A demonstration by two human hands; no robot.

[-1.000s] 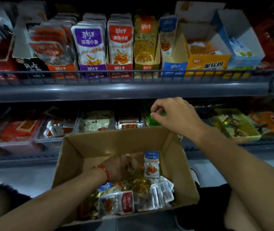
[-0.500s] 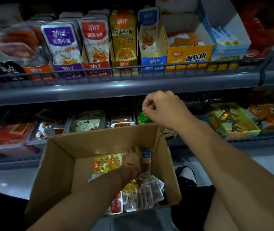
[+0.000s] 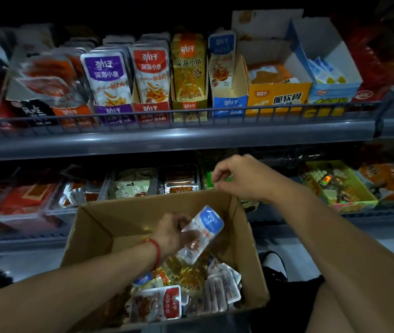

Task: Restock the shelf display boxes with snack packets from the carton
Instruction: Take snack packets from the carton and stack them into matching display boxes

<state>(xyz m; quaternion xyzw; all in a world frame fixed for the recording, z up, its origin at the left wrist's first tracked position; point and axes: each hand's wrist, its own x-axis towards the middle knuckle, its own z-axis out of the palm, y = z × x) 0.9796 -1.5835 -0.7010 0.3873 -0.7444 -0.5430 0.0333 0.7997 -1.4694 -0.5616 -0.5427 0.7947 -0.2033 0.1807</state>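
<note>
A blue packet [image 3: 202,233] is gripped by the left hand [image 3: 170,233] over the carton [image 3: 246,258]. The right hand [image 3: 239,175] is held loosely curled, nothing visibly gripped.

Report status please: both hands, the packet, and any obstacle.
Left hand grips blue-topped packet above the carton. Right hand over carton's far edge, fingers curled; contents unclear. Blue display box on upper shelf; wire rail fronts it.

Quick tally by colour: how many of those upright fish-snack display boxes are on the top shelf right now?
Purple display box: 1
Red display box: 1
Gold display box: 1
Blue display box: 1
Total: 4

The blue packet gripped by the left hand matches the blue box.
</note>
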